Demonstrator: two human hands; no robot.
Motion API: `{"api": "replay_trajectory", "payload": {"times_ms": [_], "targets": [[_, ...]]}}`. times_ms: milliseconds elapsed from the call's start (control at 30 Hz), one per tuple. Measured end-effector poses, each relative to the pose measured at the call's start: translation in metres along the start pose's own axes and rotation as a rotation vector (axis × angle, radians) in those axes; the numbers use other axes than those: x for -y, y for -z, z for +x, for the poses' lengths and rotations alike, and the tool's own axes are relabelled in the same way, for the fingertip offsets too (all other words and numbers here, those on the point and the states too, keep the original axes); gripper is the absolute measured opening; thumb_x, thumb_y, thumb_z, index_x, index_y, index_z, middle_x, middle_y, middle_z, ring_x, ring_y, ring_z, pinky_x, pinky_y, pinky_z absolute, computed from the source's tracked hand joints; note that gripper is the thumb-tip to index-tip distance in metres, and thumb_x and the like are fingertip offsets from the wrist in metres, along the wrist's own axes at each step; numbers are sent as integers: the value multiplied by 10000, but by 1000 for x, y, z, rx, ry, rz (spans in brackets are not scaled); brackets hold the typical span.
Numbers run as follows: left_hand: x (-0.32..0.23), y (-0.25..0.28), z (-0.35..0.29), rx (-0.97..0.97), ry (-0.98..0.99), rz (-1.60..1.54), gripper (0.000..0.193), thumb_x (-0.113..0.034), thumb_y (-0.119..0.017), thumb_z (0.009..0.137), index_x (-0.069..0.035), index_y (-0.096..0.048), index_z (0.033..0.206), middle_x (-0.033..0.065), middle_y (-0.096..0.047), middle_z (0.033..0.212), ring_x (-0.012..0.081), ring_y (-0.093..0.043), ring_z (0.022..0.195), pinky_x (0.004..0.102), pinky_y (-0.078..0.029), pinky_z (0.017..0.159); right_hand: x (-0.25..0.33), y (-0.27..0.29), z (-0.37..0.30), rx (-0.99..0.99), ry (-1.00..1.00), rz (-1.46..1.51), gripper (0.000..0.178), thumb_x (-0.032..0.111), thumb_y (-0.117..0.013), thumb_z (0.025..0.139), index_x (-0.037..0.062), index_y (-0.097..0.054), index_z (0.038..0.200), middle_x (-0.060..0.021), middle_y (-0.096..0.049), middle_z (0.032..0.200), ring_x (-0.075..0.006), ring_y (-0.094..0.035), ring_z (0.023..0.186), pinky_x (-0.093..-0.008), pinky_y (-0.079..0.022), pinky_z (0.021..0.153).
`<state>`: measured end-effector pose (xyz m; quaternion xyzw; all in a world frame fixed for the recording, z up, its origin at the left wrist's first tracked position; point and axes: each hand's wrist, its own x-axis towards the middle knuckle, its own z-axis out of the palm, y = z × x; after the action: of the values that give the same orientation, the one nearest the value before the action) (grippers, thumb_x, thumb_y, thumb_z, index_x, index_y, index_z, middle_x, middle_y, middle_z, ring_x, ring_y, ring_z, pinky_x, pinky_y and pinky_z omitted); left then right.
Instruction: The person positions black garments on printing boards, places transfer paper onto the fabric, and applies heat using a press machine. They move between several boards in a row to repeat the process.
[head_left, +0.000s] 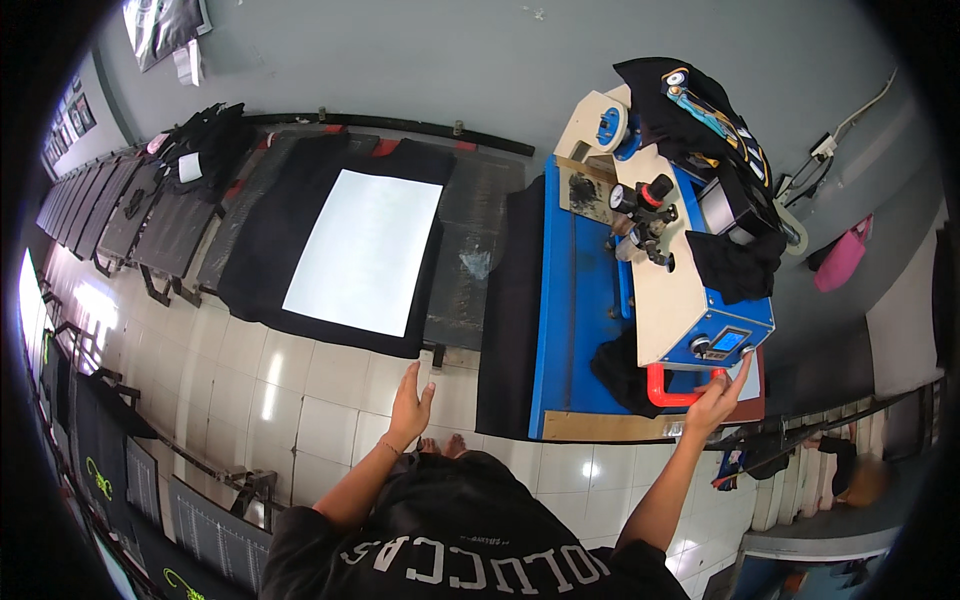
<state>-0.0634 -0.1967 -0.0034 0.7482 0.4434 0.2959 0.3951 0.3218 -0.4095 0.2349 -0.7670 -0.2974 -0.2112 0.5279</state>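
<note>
Red handle point(672, 400) runs crosswise by the front edge of the blue base point(572, 350), right hand point(712, 405) at its right end, can't tell if gripping, left hand point(407, 410) way off left, fingers loosely spread, seemingly empty.

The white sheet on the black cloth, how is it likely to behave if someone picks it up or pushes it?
The white sheet would probably bend easily, since its edges show no clear thickness. It is likely light for its size, being broad but thin-looking. It might slide over the black cloth if pushed, as nothing visible weighs it down.
</note>
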Motion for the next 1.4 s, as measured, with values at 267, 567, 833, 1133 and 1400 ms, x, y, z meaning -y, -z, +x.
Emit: {"api": "replay_trajectory", "payload": {"times_ms": [267, 567, 833, 1133, 1400], "targets": [[79, 54, 21, -330, 412, -330, 523, -259, -548, 991, 16, -389, 1407, 183, -575, 1248, 245, -622, 1030, 335, -506, 842, 16, -6, -17, -65, -76, -41, 511, 130, -397, 984, 1, -322, 1472, -135, -615, 834, -222, -591, 905, -373, -436, 928], [93, 145, 84, -568, 595, -815, 625, -412, -472, 1004, -67, -266, 1484, 166, -443, 1430, 263, -583, 1091, 384, -484, 858, 133, -80, -128, 570, -118, 672, 406, 144, -545, 965, -67, -450, 1299, -116, -623, 897, -193, -601, 911, -335, -455, 881], [104, 153, 111, -577, 683, -1055, 364, -341, -495, 1004, -87, -462, 1263, 61, -561, 1074, 199, -601, 924, 357, -501, 762, 190, -228, -192, 1322, -248, 561, 318, 127, -648, 896, 5, -575, 1181, -136, -671, 919, -238, -666, 876, -353, -517, 760], [69, 190, 137, -216, 646, -932, 337, -339, -393, 1051, -49, -493, 1191, 87, -644, 1083, 137, -597, 946, 301, -494, 818, 234, -436, -271, 1180, 626, 42, 190, 205, -694, 816, 69, -604, 913, -90, -659, 941, -276, -604, 960, -466, -427, 820], [88, 235, 186, 176, 336, -236, 320, -272, -497, 1011, 1, -612, 1131, 158, -669, 1010, 249, -647, 940, 342, -498, 848, 230, -501, -203, 1223, 251, -124, 171, 237, -620, 901, 66, -622, 900, -133, -675, 804, -350, -649, 791, -484, -488, 701]]}}
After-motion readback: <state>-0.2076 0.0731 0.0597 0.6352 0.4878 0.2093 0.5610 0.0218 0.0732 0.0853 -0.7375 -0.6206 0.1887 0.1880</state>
